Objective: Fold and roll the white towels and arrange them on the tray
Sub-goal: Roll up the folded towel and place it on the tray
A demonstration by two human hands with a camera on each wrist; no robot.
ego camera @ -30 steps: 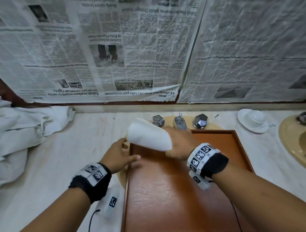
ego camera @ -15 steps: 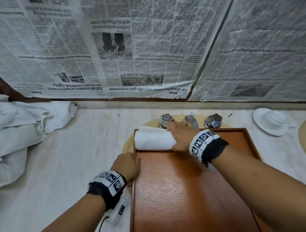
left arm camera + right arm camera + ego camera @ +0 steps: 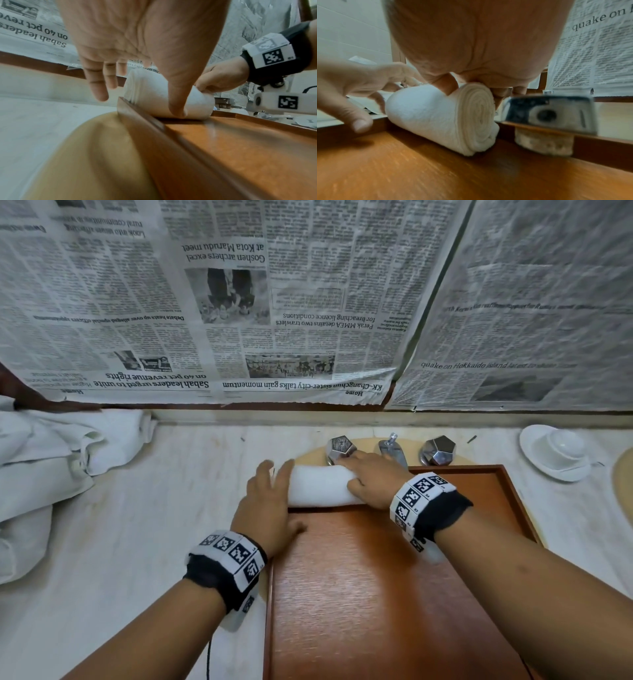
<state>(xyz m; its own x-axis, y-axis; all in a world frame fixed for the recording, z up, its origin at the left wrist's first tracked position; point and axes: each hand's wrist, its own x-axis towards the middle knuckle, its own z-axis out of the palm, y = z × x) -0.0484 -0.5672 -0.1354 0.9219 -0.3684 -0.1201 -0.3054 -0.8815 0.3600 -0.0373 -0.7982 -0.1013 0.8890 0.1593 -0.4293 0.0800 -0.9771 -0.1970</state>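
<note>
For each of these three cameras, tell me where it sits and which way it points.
Head: on the head, looking forward and down at the tray; both forearms and hands show.
Left wrist: under the left hand, looking along its straight fingers at the towel roll.
Right wrist: under the right hand, facing the roll's spiral end.
Shared: all three show the roll, tray and both hands.

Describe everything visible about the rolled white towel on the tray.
The rolled white towel is a tight cylinder of soft terry-like cloth, its spiral layers showing at the right end. It lies on its side in the far left corner of the wooden tray, along the far wall. The right hand grips its right end, thumb in front and fingers behind. The left hand is at its left end, its thumb against the roll's front.
</note>
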